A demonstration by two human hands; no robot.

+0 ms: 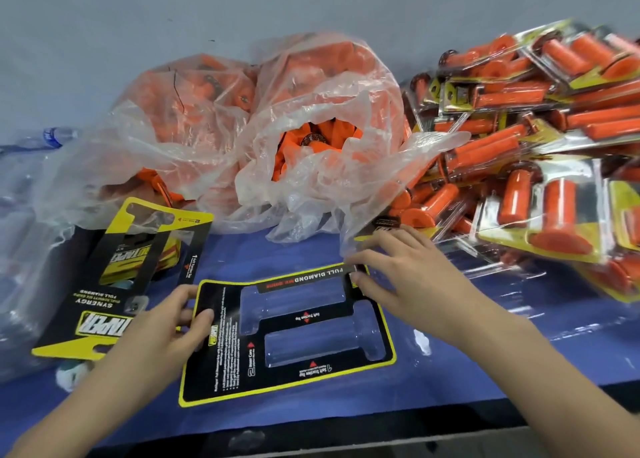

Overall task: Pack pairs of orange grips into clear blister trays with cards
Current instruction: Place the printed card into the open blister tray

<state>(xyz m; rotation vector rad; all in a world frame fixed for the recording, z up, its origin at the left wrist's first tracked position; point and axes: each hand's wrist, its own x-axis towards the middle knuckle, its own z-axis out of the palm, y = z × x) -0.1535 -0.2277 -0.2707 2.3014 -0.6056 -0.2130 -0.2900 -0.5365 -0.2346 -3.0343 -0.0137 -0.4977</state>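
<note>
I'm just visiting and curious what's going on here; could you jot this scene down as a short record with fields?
Left grip: hand pinches card at its left edge
Right grip: hand's fingers rest on card's far right corner
Blister tray: with card, both pockets empty
Orange grips: loose in plastic bags behind
Finished packs: piled at right
Spare cards: at left
</note>
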